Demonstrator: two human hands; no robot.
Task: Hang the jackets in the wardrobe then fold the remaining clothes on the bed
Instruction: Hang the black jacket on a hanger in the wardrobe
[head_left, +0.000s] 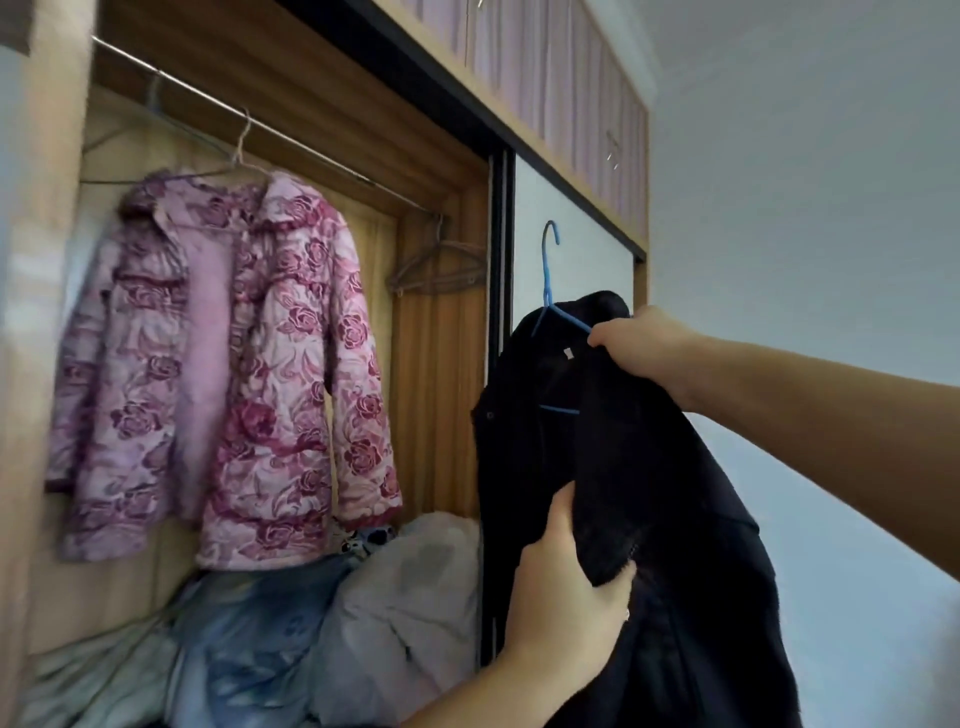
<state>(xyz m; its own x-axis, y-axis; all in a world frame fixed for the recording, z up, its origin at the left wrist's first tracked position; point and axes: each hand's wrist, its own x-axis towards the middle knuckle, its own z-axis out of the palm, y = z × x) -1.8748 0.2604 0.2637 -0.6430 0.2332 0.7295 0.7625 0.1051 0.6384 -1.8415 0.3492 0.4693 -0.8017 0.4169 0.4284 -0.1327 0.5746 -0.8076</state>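
Currently gripping black jacket outside wardrobe rail — right hand pinching blue hanger, left hand clutching a fold — risking slippage off hanger if tilted.

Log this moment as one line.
step: hang jackets | right hand: grips blue hanger | left hand: holds black jacket | pink floral jacket: on rail | black jacket: not yet hung

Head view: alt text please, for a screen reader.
Both hands hold a black jacket on a blue hanger, right hand at the collar, left hand lower. A pink floral jacket hangs on the wardrobe rail.
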